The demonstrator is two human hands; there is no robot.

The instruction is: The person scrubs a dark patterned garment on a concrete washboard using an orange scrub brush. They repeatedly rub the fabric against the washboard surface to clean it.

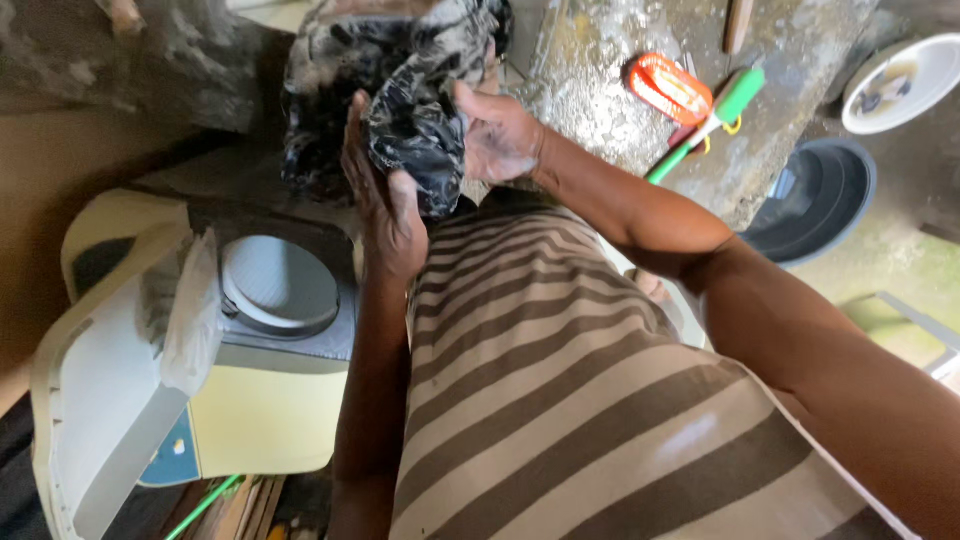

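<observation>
black wet cloth point(400, 90) bunched between my left hand point(385, 205) and right hand point(500, 135), fingers curled tight on it, above the washer tub point(280, 285). risk: soggy tail slips, drops beside the tub.

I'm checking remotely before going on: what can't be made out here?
- Head view: cloth is cut off by the top edge.
- Left hand: fingers partly hidden in the cloth.
- Right hand: fingertips hidden behind the cloth.
- Washer tub: covered by its inner lid.
- Basin: partly hidden behind the concrete slab.
</observation>
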